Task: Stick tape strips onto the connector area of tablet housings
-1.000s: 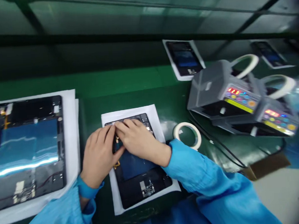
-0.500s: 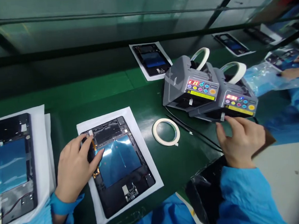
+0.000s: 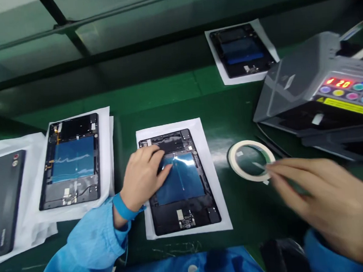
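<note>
My left hand [image 3: 143, 176] rests on the upper left part of an opened tablet [image 3: 186, 210], thumb apart from the fingers, covering part of its edge. The tablet lies on a white sheet [image 3: 222, 212] and shows a shiny blue battery [image 3: 184, 181]. My right hand [image 3: 322, 196], blurred by motion, pinches a small pale strip of tape [image 3: 258, 166] between thumb and fingertips. That strip hangs over a roll of cream tape [image 3: 233, 161] lying flat on the bench.
A grey tape dispenser [image 3: 296, 86] with a lit display stands at right, a short tape piece [image 3: 317, 119] at its front. Another opened tablet [image 3: 240, 51] lies at the back. To the left are an opened tablet [image 3: 74, 158] and a dark closed one [image 3: 4, 202], both on white sheets.
My right hand has moved left from the front of the dispensers to above the tape roll, with the tape strip in its fingers. The view has turned left; my left hand stays on the tablet.
</note>
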`<state>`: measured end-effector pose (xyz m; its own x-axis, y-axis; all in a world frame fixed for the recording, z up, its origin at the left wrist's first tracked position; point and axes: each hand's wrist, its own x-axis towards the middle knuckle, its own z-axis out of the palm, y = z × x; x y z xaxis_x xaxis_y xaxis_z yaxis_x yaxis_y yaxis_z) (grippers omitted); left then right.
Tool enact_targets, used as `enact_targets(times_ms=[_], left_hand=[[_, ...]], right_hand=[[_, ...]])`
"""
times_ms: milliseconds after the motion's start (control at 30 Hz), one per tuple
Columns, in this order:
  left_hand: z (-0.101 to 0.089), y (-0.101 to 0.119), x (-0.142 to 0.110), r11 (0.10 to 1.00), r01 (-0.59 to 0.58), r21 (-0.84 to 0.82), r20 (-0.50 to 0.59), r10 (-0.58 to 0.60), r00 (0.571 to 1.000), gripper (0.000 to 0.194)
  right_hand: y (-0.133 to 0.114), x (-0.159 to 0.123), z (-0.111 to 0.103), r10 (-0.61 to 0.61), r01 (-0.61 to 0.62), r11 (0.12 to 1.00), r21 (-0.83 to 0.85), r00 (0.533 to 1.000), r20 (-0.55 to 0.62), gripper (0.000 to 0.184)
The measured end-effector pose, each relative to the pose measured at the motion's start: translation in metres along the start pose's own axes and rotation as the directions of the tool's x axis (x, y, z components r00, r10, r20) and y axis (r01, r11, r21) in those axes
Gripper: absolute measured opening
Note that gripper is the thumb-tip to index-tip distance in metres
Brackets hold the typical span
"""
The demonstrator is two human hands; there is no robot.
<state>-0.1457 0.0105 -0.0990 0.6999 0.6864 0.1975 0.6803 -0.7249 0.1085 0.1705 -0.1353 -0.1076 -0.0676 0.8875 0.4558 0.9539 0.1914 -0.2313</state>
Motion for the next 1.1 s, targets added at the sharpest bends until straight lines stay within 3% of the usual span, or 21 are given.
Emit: enact_targets(times_ms=[33,133,233,333,600,733,833,1100], left_hand=[[0.001,0.006,0.006,0.999,-0.019,-0.043,0.015,0.02,1.0,0.024],[0.01,0.02,0.028,0.99,-0.012,-0.138,0.075,0.022,0.997,0.017],[0.021,0.022,0.047,0.978,0.054,-0.201,0.116,-0.031,0.993,0.011],[0.03,0.019,0.055,0.968,0.088,-0.233,0.152,-0.054,0.987,0.01],[0.041,0.015,0.05,0.957,0.026,-0.29,0.091,0.0,0.996,0.024],[0.043,0.014,0.05,0.946,0.033,-0.324,0.067,-0.012,0.998,0.024],[0.044,0.013,0.05,0.942,0.036,-0.334,0.068,-0.014,0.998,0.023],[0.043,0.013,0.05,0.941,0.042,-0.334,0.1,-0.009,0.995,0.024]], right_hand=[[-0.014,0.02,0.01,-0.145,0.147,0.988,0.045,0.989,-0.037,0.02],[-0.033,0.069,0.044,-0.308,0.299,0.943,0.147,0.95,0.047,0.012],[-0.031,0.092,0.074,-0.37,0.351,0.924,0.151,0.922,0.118,0.018],[-0.027,0.097,0.09,-0.397,0.38,0.915,0.138,0.908,0.134,0.024],[-0.029,0.095,0.092,-0.385,0.361,0.921,0.147,0.903,0.191,0.03],[-0.029,0.095,0.09,-0.327,0.303,0.939,0.16,0.934,0.147,0.025],[-0.031,0.098,0.091,-0.278,0.269,0.958,0.101,0.957,0.085,0.022],[-0.036,0.104,0.093,-0.336,0.342,0.938,-0.054,0.937,0.091,0.022]])
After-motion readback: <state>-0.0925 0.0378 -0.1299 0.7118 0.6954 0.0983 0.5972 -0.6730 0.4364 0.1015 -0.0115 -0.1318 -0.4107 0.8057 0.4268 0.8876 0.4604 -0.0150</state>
